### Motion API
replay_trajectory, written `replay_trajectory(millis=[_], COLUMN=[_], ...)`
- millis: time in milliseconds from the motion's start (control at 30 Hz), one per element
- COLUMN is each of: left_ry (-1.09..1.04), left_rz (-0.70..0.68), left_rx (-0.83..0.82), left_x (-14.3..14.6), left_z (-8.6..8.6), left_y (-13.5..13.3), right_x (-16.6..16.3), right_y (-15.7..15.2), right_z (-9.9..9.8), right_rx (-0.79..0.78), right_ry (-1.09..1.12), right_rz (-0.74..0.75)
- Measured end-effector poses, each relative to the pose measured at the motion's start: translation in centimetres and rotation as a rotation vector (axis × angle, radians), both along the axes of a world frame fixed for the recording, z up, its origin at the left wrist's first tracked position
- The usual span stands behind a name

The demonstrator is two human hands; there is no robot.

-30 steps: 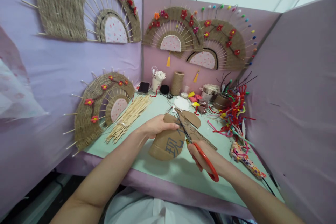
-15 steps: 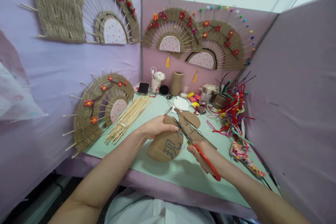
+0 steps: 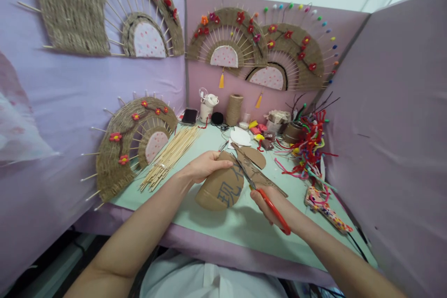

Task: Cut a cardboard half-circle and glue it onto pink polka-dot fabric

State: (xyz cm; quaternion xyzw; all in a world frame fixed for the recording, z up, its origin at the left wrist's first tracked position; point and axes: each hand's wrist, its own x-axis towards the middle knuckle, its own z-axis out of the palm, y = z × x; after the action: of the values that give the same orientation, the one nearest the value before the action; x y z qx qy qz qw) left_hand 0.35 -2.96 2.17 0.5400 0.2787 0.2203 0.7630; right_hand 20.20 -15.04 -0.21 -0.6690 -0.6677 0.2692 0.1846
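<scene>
My left hand (image 3: pixel 208 166) is closed on a piece of brown cardboard (image 3: pixel 213 193) with a rounded edge and blue written characters, thumb on top. In my right hand (image 3: pixel 267 202) are scissors (image 3: pixel 274 209) with red handles, fingers wrapped round them. Their blades lie at the cardboard's right edge, pointing up and left. Just beyond the blades, another strip of cardboard (image 3: pixel 260 174) with dark marks slants down to the right. Behind it a rounded cardboard piece (image 3: pixel 256 156) rests on the table.
Thin wooden sticks (image 3: pixel 171 156) lie to the left, beside a woven twine fan (image 3: pixel 113 163). Toward the back stand a twine spool (image 3: pixel 234 109) and white paper cutouts (image 3: pixel 240 136). Colourful pipe cleaners (image 3: pixel 310 142) and a patterned glue gun (image 3: pixel 326 209) are at right.
The left thumb has shifted slightly, and more of the blue writing shows on the cardboard. The scissors stay at its edge, their handles a little higher. The view has shifted slightly.
</scene>
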Motion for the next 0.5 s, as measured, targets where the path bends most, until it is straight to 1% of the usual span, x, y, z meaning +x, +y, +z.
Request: replay_trajectory(millis=[133, 233, 367, 433, 500], left_ry=[-0.009, -0.013, -0.017, -0.004, 0.013], left_rz=[-0.061, -0.080, -0.065, -0.055, -0.031], left_rx=[0.001, -0.003, 0.007, 0.021, 0.034], left_x=[-0.1, -0.1, -0.2, -0.2, -0.3], left_z=[0.1, 0.2, 0.4, 0.5, 0.6], left_y=[-0.5, -0.8, -0.6, -0.5, -0.3], right_x=[0.6, 0.9, 1.1, 1.3, 1.4], right_y=[-0.4, -0.6, -0.6, -0.5, -0.5], right_z=[-0.2, 0.3, 0.7, 0.8, 0.8], right_rx=[0.024, -0.021, -0.138, -0.130, -0.102], right_ry=[0.147, 0.253, 0.418, 0.413, 0.362], right_rz=[0.222, 0.334, 0.415, 0.406, 0.378])
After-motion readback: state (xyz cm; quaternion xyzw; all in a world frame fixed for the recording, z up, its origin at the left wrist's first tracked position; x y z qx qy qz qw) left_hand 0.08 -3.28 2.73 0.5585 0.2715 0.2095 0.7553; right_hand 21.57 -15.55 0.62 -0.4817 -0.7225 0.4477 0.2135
